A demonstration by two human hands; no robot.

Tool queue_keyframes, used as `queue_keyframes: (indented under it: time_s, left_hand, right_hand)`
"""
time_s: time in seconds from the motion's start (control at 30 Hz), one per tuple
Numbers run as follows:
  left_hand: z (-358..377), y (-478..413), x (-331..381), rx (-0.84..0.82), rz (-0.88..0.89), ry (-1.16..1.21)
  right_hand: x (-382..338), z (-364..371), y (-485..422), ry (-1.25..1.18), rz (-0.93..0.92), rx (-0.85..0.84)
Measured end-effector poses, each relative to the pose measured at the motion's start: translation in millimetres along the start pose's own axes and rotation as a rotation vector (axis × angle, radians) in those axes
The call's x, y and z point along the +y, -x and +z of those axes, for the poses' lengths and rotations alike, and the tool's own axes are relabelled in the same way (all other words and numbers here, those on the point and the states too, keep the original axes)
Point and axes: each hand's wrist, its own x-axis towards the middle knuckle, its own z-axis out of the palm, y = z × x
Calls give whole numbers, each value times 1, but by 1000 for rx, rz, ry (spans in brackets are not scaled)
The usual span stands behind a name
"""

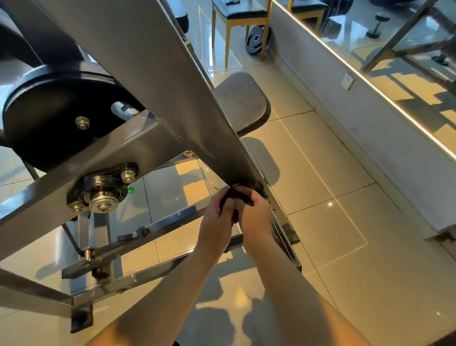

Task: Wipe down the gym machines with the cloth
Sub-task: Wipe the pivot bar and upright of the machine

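Both forearms (307, 314) reach forward, left hand (217, 217) and right hand (257, 219) side by side, fingers of each curled round a dark cloth (237, 196). Cloth is bunched between them, touching the lower end of the machine's slanted grey beam (153, 71).

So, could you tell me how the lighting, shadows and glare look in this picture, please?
Head view: warm sunlight patches the floor with hard arm shadows and one glare spot; the mirror repeats those bright patches; the cloth in the left hand and right hand is underexposed.
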Motion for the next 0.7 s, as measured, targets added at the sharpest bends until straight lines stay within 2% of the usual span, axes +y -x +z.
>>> queue_keyframes:
  time_s: [0.13, 0.27, 0.4, 0.5, 0.7]
  left_hand:
    - [-12, 23, -5, 46, -16, -73]
    - [-17, 32, 0, 96, 1, -157]
    - [-9, 18, 18, 222, 0, -110]
    - [14, 1, 30, 332, 16, -40]
    - [72, -32, 34, 594, -162, 21]
  right_hand:
    - [5, -14, 28, 69, 63, -125]
    - [-1, -23, 35, 274, 39, -191]
    - [-22, -28, 15, 390, -145, -91]
    - [-38, -38, -9, 353, -152, -7]
    - [-36, -63, -50, 356, -107, -212]
